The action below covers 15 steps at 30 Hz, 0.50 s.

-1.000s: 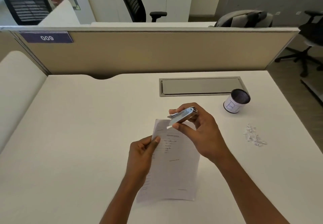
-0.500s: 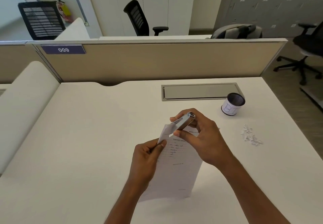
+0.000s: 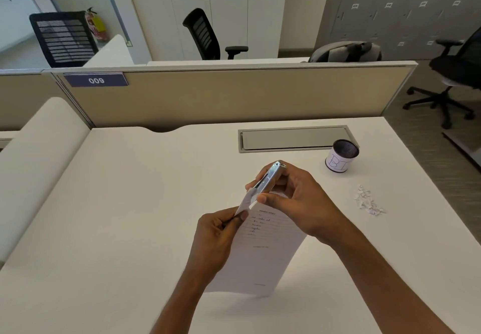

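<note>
A white sheet of paper (image 3: 263, 255) with a few handwritten lines hangs above the white desk (image 3: 117, 216). My left hand (image 3: 216, 240) pinches its left edge near the top. My right hand (image 3: 294, 198) grips a small silver metal tool (image 3: 268, 180), slim and shiny, between thumb and fingers. The tool's lower end sits on the paper's upper left corner, which is bent upward. Which kind of tool it is I cannot tell.
A small mesh cup (image 3: 341, 155) wrapped in lettered white paper stands at the right. A pile of tiny paper scraps (image 3: 367, 200) lies in front of it. A grey cable hatch (image 3: 294, 139) is set in the desk below the beige partition (image 3: 234, 96). Office chairs stand beyond.
The tool has come down onto the paper's top left corner, and that corner has folded up. The camera view has tilted upward, so the hands sit lower in frame.
</note>
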{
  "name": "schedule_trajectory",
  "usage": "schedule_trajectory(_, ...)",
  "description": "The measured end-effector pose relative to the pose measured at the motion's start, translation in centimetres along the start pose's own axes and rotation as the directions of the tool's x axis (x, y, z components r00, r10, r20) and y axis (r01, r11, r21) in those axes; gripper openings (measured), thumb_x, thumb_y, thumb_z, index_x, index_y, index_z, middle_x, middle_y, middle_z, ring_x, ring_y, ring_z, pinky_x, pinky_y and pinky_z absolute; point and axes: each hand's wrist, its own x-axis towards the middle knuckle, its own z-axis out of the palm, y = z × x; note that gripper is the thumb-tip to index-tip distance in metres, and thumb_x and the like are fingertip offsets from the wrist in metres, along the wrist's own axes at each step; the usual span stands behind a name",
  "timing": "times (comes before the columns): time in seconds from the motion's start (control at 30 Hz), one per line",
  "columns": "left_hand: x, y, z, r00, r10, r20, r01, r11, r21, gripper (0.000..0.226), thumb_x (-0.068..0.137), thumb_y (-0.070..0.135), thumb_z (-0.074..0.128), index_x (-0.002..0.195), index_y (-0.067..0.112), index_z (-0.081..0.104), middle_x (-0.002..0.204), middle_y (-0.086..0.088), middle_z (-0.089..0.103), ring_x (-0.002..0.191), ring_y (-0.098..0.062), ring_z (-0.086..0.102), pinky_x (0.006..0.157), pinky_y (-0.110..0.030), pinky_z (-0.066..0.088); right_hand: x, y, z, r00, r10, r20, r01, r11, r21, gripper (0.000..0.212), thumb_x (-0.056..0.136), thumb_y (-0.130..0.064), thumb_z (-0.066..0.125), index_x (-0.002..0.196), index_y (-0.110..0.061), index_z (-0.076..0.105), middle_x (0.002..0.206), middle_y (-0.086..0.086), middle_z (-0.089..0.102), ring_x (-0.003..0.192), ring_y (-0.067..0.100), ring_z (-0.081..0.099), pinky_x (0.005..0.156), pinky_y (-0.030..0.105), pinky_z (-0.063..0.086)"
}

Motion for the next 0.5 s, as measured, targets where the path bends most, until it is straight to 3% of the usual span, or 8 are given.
schedule_trajectory(0.13,-0.1,0.0,0.0,1.000,-0.009,0.000,0.009,1.000,0.005,0.023,0.106,0.022,0.064,0.105,0.025,0.087,0.090,0.004,0.085,0.076,-0.009,0.076,0.064,-0.017,0.052,0.0,-0.1,0.2,1.000,0.021,-0.016,-0.021,1.000,0.001,0.019,0.092,-0.011,0.076,0.104,-0.017,0.064,0.104,-0.011,0.080,0.103,0.004,0.073,0.084,0.016,0.056)
schedule_trajectory(0.33,-0.1,-0.3,0.0,1.000,-0.012,0.001,0.012,1.000,0.017,0.023,0.107,0.024,0.063,0.108,0.025,0.086,0.092,0.007,0.085,0.080,-0.013,0.079,0.065,-0.018,0.054,0.3,-0.2,0.6,0.998,0.051,-0.020,-0.052,0.998,-0.021,0.018,0.092,-0.013,0.076,0.101,-0.020,0.062,0.106,-0.009,0.080,0.106,0.010,0.072,0.096,0.032,0.058)
schedule_trajectory(0.5,0.1,-0.6,0.1,1.000,-0.023,-0.002,0.023,0.999,0.029,0.023,0.107,0.027,0.063,0.109,0.028,0.086,0.092,0.008,0.085,0.082,-0.016,0.080,0.065,-0.019,0.055,0.3,0.2,1.2,0.996,0.061,-0.065,-0.061,0.998,-0.009,0.018,0.093,-0.011,0.075,0.098,-0.022,0.061,0.102,-0.014,0.079,0.101,0.002,0.072,0.082,0.018,0.056)
